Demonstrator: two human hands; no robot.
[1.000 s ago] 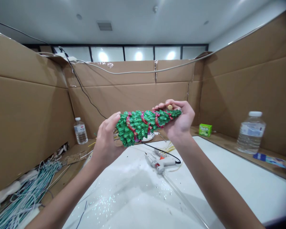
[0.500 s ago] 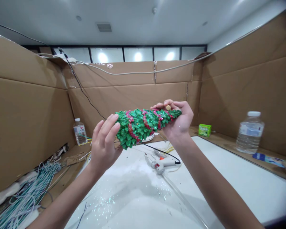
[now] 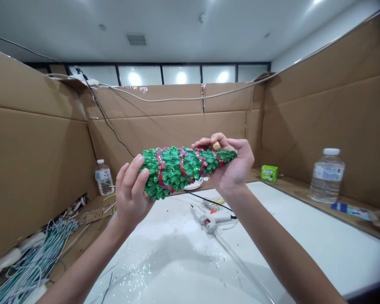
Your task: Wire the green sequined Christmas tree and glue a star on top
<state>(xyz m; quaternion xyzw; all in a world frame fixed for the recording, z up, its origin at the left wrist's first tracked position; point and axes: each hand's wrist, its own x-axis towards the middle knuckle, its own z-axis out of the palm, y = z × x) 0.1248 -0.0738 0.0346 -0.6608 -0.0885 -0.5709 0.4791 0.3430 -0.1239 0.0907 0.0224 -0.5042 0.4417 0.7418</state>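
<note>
A small green Christmas tree [image 3: 177, 169], glittery and wound with red garland, lies on its side in the air between my hands, its tip to the right. My left hand [image 3: 132, 185] is closed on its wide base. Around the narrow end, my right hand [image 3: 232, 164] supports the tree from beneath and behind. A small tan peg-like piece [image 3: 216, 145] shows at the right fingers; what it belongs to is hidden. Below the tree, a white glue gun [image 3: 210, 219] with a clear glue stick [image 3: 240, 257] rests on the white tabletop [image 3: 291, 219].
Cardboard walls [image 3: 164, 126] surround the work area. Water bottles stand at left [image 3: 104, 177] and right [image 3: 327, 175], with a green box [image 3: 269, 173] at the back right. Bundled teal and white strands [image 3: 41, 257] lie at left. Glitter [image 3: 139, 270] is scattered on the table; a black cord [image 3: 209, 199] runs behind.
Both hands and the tree have shifted left in the view, the base end more than the tip. The background has moved slightly left too.
</note>
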